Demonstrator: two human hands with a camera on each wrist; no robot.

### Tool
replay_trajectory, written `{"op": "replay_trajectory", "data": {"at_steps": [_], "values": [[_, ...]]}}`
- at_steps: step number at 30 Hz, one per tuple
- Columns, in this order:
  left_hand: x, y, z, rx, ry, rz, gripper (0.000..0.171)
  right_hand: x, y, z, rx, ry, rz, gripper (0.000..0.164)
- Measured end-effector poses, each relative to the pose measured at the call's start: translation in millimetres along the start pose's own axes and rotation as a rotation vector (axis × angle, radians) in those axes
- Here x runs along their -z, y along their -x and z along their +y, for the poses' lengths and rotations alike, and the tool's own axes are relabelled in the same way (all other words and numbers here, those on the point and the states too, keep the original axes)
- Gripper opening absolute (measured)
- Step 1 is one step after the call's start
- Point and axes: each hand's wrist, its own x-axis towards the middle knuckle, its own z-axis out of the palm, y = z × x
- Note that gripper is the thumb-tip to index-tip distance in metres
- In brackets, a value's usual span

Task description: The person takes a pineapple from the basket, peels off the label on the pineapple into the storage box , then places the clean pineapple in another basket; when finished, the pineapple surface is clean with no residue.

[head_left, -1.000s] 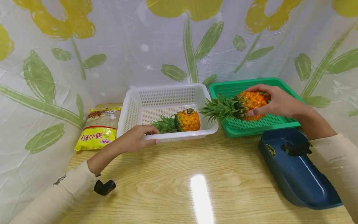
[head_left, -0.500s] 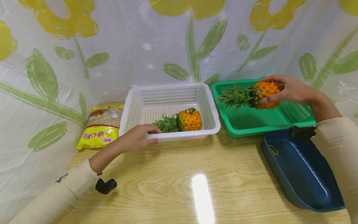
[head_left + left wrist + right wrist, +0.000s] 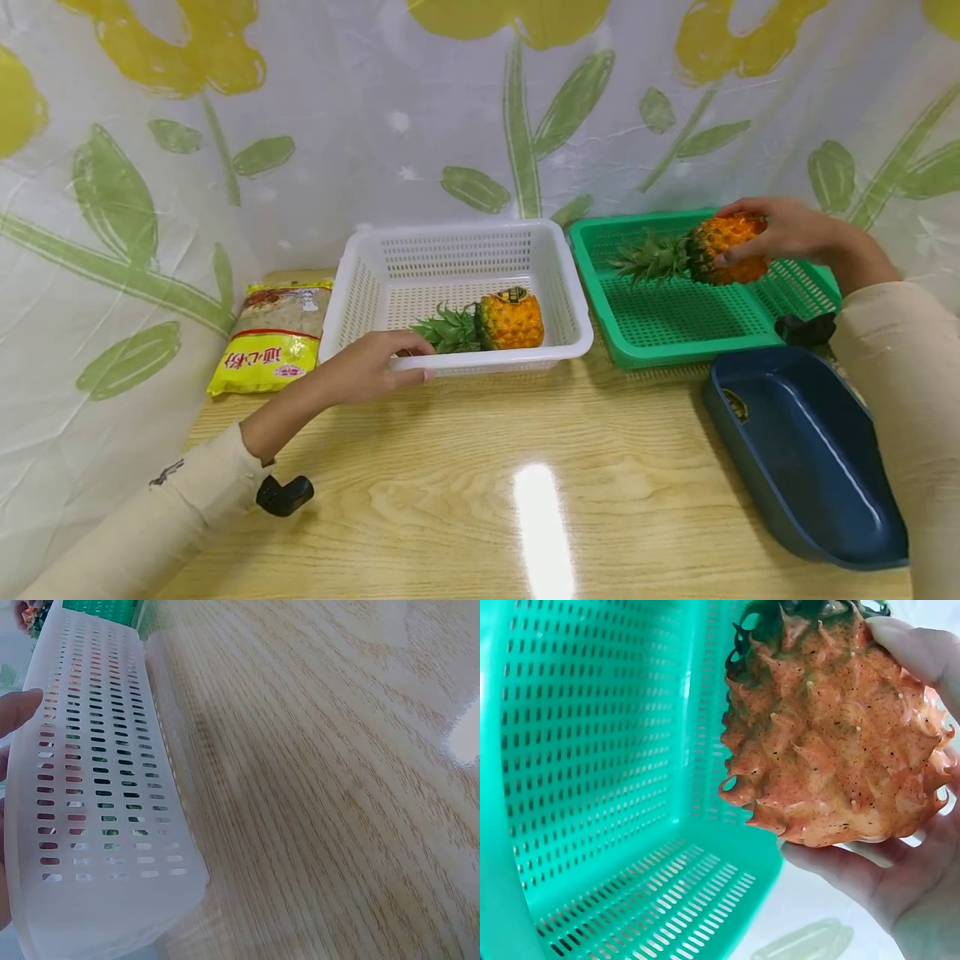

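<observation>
My right hand grips an orange pineapple by its body and holds it sideways over the green basket, its leafy crown pointing left. In the right wrist view, the thumb and fingers curl round the spiky fruit. At the near wall of the white basket, my left hand pinches the rim, thumb outside and fingers inside. The left wrist view shows the thumb against that slotted wall. A second pineapple, bearing a black label, lies in the white basket.
A yellow food packet lies left of the white basket. Nearer me on the right stands a dark blue tub, partly behind my right sleeve. Wooden table stretches in front, and a flowered curtain hangs behind the baskets.
My right hand has carried the pineapple rightward, from near the gap between the baskets to over the green one. My left hand has stayed on the white rim.
</observation>
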Motion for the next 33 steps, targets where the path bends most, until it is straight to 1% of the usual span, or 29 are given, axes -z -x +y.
{"op": "replay_trajectory", "data": {"at_steps": [5, 12, 19, 22, 28, 33], "values": [[-0.2, 1.3, -0.5, -0.006, -0.003, 0.003, 0.017, -5.7, -9.1, 3.5, -0.010, 0.002, -0.010, 0.079], [-0.6, 2.4, -2.3, -0.010, -0.006, 0.004, 0.018, -15.9, -23.8, 5.3, -0.043, 0.041, -0.054, 0.094], [0.6, 2.8, -2.2, -0.015, -0.023, 0.003, 0.022, -26.7, -31.1, 4.6, -0.035, -0.019, -0.064, 0.088], [1.5, 2.7, -1.0, -0.015, -0.025, 0.002, 0.024, -27.3, -32.5, 4.2, -0.031, -0.008, -0.069, 0.086], [2.1, 2.2, -0.8, -0.015, -0.014, -0.004, 0.023, -27.2, -35.5, 4.5, -0.043, -0.013, -0.082, 0.088], [2.2, 1.7, -0.5, -0.012, -0.012, -0.008, 0.023, -28.0, -36.6, 4.0, -0.038, 0.004, -0.084, 0.085]]}}
